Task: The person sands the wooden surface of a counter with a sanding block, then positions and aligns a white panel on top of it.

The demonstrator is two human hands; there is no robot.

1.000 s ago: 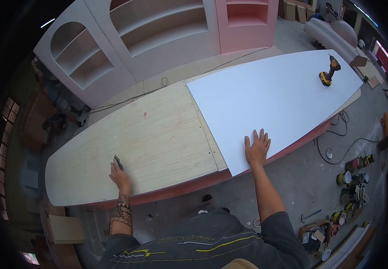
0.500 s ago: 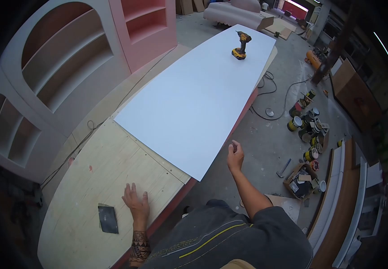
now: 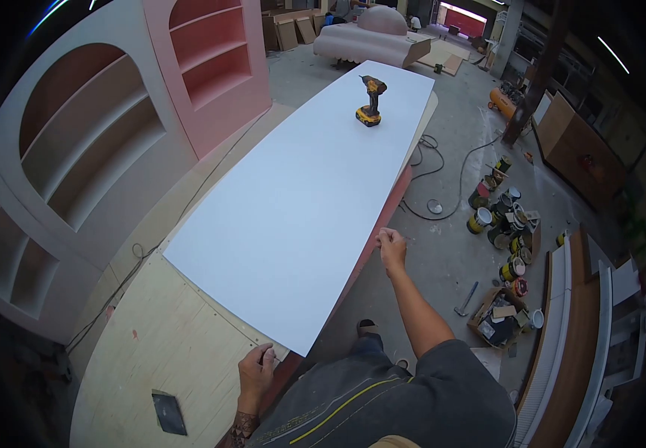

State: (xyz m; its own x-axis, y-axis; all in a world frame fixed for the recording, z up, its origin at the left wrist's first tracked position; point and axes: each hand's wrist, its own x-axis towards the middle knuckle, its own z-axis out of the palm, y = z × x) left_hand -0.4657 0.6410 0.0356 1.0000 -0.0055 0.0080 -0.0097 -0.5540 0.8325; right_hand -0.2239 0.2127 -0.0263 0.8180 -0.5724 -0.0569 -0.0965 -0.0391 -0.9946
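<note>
A large white sheet point(image 3: 263, 216) lies lengthwise over a pale plywood tabletop point(image 3: 166, 343). At the sheet's near end, beside its corner, my left hand point(image 3: 256, 369) is curled with thumb and fingers closed at the edge. My right hand point(image 3: 392, 250) has its fingers pinched together at the long right edge, farther along. A yellow and black cordless drill point(image 3: 370, 103) stands upright on the far part of the sheet. On the bare plywood to the left of my left hand rests a dark, flat rectangular piece point(image 3: 168, 413).
A grey arched shelf unit point(image 3: 88, 142) and a pink one point(image 3: 207, 67) stand on the left. Paint cans point(image 3: 479, 220), a hammer point(image 3: 466, 299) and a cardboard box point(image 3: 498, 317) are on the floor to the right. A cable point(image 3: 442, 213) trails beside the table.
My left hand has gone from flat on the plywood to the sheet's near edge and curled. My right hand has closed in on the sheet's right edge. The view has tilted up.
</note>
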